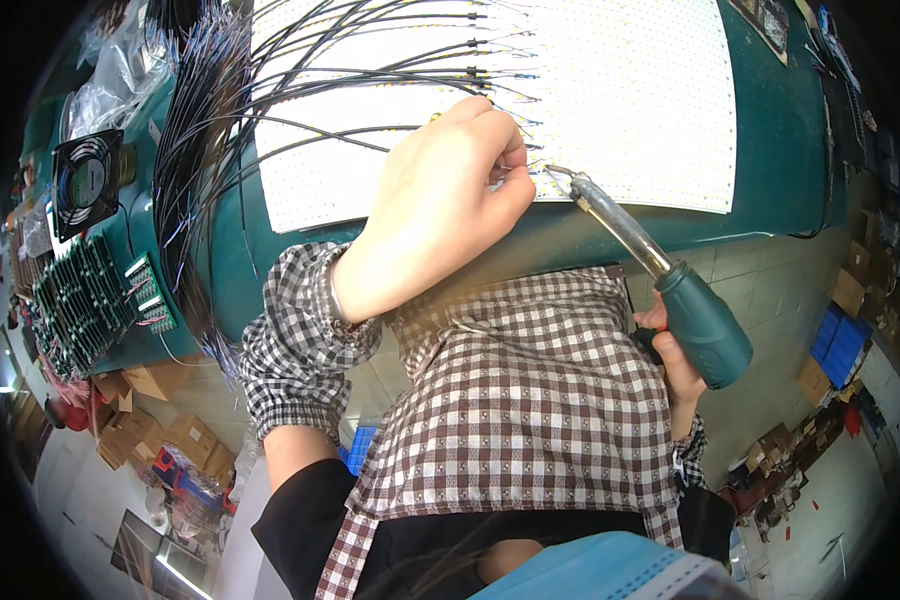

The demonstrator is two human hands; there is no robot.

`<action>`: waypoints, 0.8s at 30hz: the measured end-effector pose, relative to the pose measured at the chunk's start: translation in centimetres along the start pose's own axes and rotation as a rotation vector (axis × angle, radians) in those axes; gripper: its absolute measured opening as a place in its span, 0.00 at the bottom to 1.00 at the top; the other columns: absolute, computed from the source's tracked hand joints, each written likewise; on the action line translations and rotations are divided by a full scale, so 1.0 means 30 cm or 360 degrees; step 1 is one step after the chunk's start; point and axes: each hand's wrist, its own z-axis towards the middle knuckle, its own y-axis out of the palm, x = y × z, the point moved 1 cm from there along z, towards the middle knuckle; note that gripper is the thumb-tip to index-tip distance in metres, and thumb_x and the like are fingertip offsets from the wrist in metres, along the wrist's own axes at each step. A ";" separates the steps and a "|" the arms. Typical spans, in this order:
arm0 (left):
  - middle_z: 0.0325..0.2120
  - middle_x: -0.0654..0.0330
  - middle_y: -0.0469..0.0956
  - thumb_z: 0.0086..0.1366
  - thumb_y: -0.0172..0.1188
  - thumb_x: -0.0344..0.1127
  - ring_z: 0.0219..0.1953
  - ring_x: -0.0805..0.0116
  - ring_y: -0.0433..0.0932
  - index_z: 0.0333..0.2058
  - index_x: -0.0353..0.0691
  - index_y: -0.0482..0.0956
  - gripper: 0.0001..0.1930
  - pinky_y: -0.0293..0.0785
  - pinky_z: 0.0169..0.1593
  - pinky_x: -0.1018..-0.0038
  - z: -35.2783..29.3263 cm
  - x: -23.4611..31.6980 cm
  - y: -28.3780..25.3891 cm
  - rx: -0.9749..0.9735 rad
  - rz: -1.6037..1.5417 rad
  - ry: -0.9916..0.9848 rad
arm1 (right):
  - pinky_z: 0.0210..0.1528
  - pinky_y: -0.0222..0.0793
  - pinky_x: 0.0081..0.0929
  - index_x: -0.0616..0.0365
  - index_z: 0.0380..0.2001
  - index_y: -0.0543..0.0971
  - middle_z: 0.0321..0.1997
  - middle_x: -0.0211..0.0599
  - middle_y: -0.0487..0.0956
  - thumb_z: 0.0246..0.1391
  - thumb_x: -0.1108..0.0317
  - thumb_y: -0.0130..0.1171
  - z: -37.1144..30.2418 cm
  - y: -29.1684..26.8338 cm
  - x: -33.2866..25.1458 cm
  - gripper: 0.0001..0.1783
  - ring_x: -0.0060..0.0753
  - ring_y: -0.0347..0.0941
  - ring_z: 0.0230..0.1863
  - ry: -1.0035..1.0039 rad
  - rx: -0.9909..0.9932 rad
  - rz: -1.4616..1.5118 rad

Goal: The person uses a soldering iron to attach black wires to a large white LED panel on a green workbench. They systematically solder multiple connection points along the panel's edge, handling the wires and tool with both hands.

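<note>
The left hand [445, 195] rests over the lower part of a white board [640, 110], its thumb and index finger closed in a pinch on what looks like a thin wire [506, 168]. The right hand [678, 362] wraps its fingers around the green handle of 1 soldering iron [705, 325]. The iron slants up and to the left, its tip just beside the left fingertips, near the board's lower edge; whether the tip touches the wire, I cannot tell.

Black cables [370, 78] cross the board from the left, their thin ends lying in a column near its middle. The board lies on a green table [785, 130]. To the left are a thick cable bundle [202, 100], 1 black fan [85, 182] and a stack of green circuit boards [80, 305]. A checked apron [530, 410] covers the person's front.
</note>
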 end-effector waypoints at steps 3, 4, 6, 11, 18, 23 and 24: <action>0.26 0.57 0.74 0.53 0.60 0.28 0.27 0.60 0.75 0.26 0.36 0.75 0.04 0.71 0.31 0.68 0.000 -0.001 0.003 0.0021 0.0029 0.0024 | 0.44 0.80 0.33 0.74 0.58 0.65 0.43 0.51 0.81 0.43 0.67 0.77 -0.009 0.013 0.001 0.43 0.39 0.83 0.39 0.0039 0.0067 0.0056; 0.25 0.58 0.73 0.53 0.61 0.27 0.26 0.65 0.74 0.26 0.35 0.75 0.04 0.70 0.30 0.72 0.001 -0.002 0.004 0.0033 0.0044 0.0038 | 0.44 0.80 0.33 0.74 0.58 0.65 0.43 0.51 0.81 0.43 0.68 0.77 -0.010 0.014 0.004 0.43 0.39 0.83 0.39 0.0032 0.0076 0.0061; 0.25 0.58 0.73 0.53 0.61 0.27 0.26 0.65 0.74 0.26 0.35 0.75 0.04 0.70 0.30 0.72 -0.001 -0.003 0.003 0.0035 0.0043 0.0036 | 0.44 0.81 0.33 0.73 0.58 0.65 0.43 0.51 0.81 0.43 0.67 0.77 -0.009 0.013 0.005 0.43 0.39 0.83 0.39 0.0034 0.0073 0.0070; 0.25 0.58 0.73 0.53 0.61 0.27 0.26 0.65 0.75 0.26 0.35 0.75 0.04 0.70 0.30 0.73 0.001 -0.004 0.003 0.0023 0.0041 0.0032 | 0.43 0.80 0.31 0.73 0.56 0.67 0.42 0.49 0.82 0.42 0.67 0.77 -0.004 0.018 -0.005 0.42 0.36 0.83 0.38 0.0059 0.0080 0.0051; 0.25 0.59 0.73 0.53 0.61 0.27 0.26 0.65 0.75 0.26 0.36 0.75 0.03 0.70 0.30 0.73 0.000 -0.003 0.002 0.0032 0.0052 0.0039 | 0.42 0.80 0.28 0.74 0.53 0.70 0.39 0.46 0.82 0.41 0.67 0.78 0.020 0.024 -0.037 0.39 0.33 0.83 0.37 0.0075 0.0017 -0.0032; 0.25 0.59 0.73 0.53 0.61 0.27 0.26 0.65 0.74 0.26 0.36 0.75 0.03 0.70 0.29 0.73 0.000 -0.006 0.004 0.0043 0.0051 0.0049 | 0.43 0.80 0.31 0.74 0.54 0.69 0.41 0.49 0.81 0.43 0.69 0.76 0.003 0.022 -0.021 0.38 0.37 0.82 0.38 0.0002 0.0067 0.0003; 0.25 0.59 0.74 0.53 0.61 0.27 0.26 0.65 0.74 0.26 0.36 0.75 0.03 0.70 0.29 0.73 0.000 -0.007 0.004 0.0046 0.0050 0.0049 | 0.43 0.80 0.32 0.74 0.55 0.68 0.41 0.50 0.81 0.43 0.69 0.76 0.002 0.021 -0.019 0.38 0.37 0.82 0.38 -0.0008 0.0074 0.0021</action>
